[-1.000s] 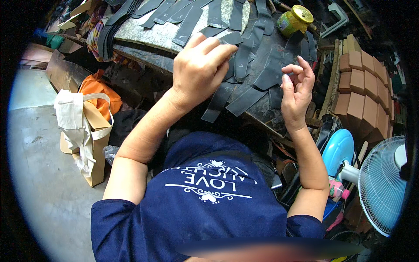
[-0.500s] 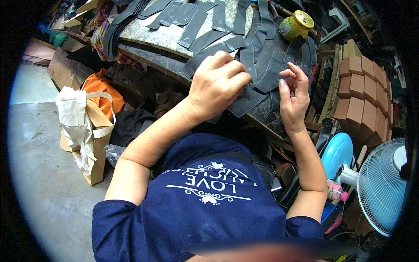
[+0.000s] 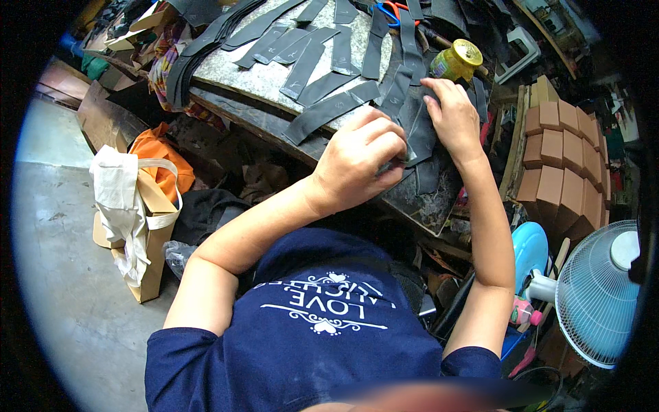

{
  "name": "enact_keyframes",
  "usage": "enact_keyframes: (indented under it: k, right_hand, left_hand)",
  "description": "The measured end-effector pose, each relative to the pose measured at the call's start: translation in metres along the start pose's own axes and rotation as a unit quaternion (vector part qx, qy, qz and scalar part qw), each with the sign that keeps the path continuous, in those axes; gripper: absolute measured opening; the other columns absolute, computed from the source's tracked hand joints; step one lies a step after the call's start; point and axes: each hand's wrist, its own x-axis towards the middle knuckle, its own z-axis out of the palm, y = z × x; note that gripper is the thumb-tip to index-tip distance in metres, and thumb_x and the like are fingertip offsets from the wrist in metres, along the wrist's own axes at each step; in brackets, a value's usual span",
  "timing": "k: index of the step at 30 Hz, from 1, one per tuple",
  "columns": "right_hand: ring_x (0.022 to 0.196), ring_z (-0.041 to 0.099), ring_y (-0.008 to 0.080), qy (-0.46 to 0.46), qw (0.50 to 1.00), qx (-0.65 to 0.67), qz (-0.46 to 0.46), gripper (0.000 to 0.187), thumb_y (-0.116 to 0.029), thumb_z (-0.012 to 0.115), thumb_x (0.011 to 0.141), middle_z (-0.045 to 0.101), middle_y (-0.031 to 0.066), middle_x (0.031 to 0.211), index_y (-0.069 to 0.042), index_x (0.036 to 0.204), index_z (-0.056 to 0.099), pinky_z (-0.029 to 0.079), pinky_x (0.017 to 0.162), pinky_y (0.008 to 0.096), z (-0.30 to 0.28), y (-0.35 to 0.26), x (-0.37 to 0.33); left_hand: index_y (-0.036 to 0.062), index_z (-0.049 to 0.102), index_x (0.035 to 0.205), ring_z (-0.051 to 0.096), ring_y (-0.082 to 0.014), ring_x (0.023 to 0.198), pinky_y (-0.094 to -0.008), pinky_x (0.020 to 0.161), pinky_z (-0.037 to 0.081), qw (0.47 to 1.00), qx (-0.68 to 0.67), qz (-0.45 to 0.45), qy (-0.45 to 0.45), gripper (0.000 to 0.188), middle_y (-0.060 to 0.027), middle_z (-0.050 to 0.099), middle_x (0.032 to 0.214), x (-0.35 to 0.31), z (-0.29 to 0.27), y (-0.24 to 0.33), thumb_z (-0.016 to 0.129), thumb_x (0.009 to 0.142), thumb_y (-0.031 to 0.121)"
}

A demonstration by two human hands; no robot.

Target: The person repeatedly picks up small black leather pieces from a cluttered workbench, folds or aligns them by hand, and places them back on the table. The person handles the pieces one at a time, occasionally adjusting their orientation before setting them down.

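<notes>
Curling knuckles-up over the near side of the counter, the left hand had its fingers folded in tight. From my end I could not tell whether that grip was pinching anything, since its own knuckles hid the fingertips. The right hand reached in from the other side, its grip loosely spread, a gap showing between thumb and forefinger.

Between the two hands lay a dark, flat piece, its upper part close by the right fingertips and its lower part beside the left knuckles. I judged the step in hand to be the handling of that single piece. To my mind the next move called for the right thumb and fingers to meet on its edge alone, lightly, as neighbouring pieces were close enough to be dragged along.

Just left of there, a long dark strip lay across the border of a pale slab, more strips strewn beyond it. A thick stack of dark strips hung over the slab's left end. Beyond the right hand I had a yellow jar, upright near the fingers, and red and blue handles at the far side.
</notes>
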Motion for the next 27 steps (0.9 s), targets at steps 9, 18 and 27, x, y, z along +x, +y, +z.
enact_keyframes:
  k: [9,18,27]
  right_hand:
    - [0.091,0.064,0.0269,-0.024,0.997,-0.079,0.01,0.052,-0.016,0.073,0.078,0.068,0.0064,0.095,-0.016,0.127,0.057,0.055,0.077,0.0392,0.03,0.009,0.024]
    - [0.077,0.067,0.0301,-0.007,0.997,-0.044,0.071,0.063,-0.008,0.068,0.081,0.066,0.0057,0.085,-0.02,0.138,0.043,0.053,0.069,0.0423,0.034,0.013,0.039]
    - [0.072,0.067,0.0279,0.121,0.977,0.17,-0.044,0.049,0.004,0.06,0.084,0.066,0.0139,0.089,-0.009,0.13,0.051,0.055,0.066,0.0362,-0.043,-0.049,-0.003]
  left_hand:
    - [0.0045,0.047,0.089,0.057,-0.0139,0.087,-0.0277,0.08,0.048,0.946,-0.292,-0.079,0.118,0.021,-0.013,0.067,0.11,0.01,-0.02,0.0,0.067,0.084,-0.001]
    - [0.003,0.058,0.081,0.047,-0.0011,0.066,-0.0188,0.057,0.039,0.856,-0.388,-0.342,-0.003,0.027,0.0042,0.054,0.072,0.013,-0.039,0.019,0.08,0.082,0.02]
    - [-0.0002,0.072,0.103,0.058,-0.0062,0.087,-0.0209,0.077,0.046,0.827,-0.364,-0.42,-0.082,0.027,-0.0007,0.066,0.093,-0.004,-0.036,0.003,0.065,0.092,0.024]
